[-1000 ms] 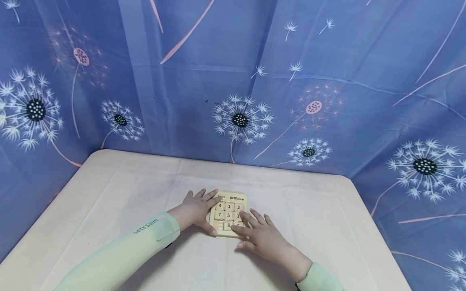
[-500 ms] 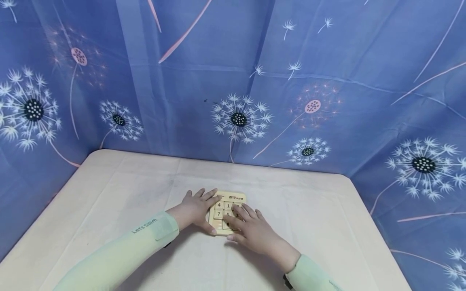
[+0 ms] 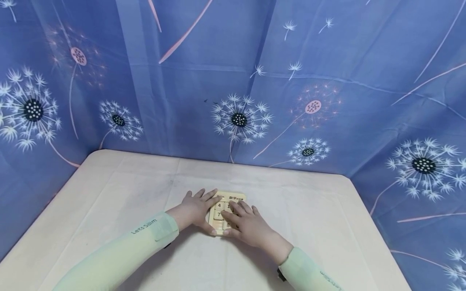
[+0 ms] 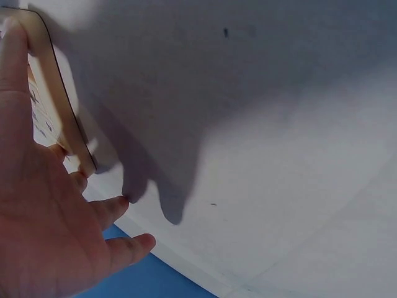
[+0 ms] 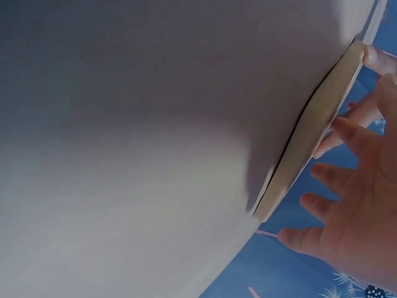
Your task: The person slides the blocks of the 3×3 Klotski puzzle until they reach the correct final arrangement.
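A yellow number slide puzzle (image 3: 233,195) lies flat on the table, its square tiles marked with digits. The tiles 4 (image 3: 219,205), 7 (image 3: 218,214) and 8 (image 3: 228,225) show; the lower left cell holds no tile. My left hand (image 3: 193,211) rests spread along the puzzle's left side, thumb at the near left corner and index finger at the top. Over the right-hand columns reaches my right hand (image 3: 252,228), covering several tiles. Its index fingertip is at the middle tile, its thumb at the near edge. The right wrist view shows the puzzle's side edge (image 5: 310,133) beside these extended fingers.
A pale cloth covers the table (image 3: 145,178). Behind it and at both sides hangs a blue curtain (image 3: 189,101) with dandelion prints. Light green sleeves (image 3: 120,250) cover both forearms.
My right hand has moved left and slightly away from me, from the puzzle's lower right edge to over its middle and right tiles. My left hand has stayed in place.
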`<state>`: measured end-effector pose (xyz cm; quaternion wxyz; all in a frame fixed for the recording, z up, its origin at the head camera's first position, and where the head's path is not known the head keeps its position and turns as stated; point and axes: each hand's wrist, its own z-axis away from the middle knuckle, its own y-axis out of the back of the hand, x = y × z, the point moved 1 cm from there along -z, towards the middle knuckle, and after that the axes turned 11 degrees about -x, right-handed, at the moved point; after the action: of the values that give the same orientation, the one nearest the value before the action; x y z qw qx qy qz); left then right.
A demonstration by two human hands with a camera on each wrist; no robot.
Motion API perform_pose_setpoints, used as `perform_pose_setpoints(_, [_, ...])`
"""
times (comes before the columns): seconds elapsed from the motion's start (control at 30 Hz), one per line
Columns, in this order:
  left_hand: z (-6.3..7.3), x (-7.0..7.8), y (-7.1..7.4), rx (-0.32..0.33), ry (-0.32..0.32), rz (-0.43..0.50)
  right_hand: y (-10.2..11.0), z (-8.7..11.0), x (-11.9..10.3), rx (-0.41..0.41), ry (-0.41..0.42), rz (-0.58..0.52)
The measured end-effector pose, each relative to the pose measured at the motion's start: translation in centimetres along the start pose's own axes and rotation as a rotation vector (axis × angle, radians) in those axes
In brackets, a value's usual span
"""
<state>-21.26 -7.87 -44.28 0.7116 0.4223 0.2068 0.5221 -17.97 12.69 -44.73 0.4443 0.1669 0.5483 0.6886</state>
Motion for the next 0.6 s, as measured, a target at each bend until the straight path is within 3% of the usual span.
perform_pose_setpoints(0.6, [-0.12,-0.01,-0.07,-0.003,0.008,-0.001,-0.24,-0.31,0.12,0.016,-0.006,0.043])
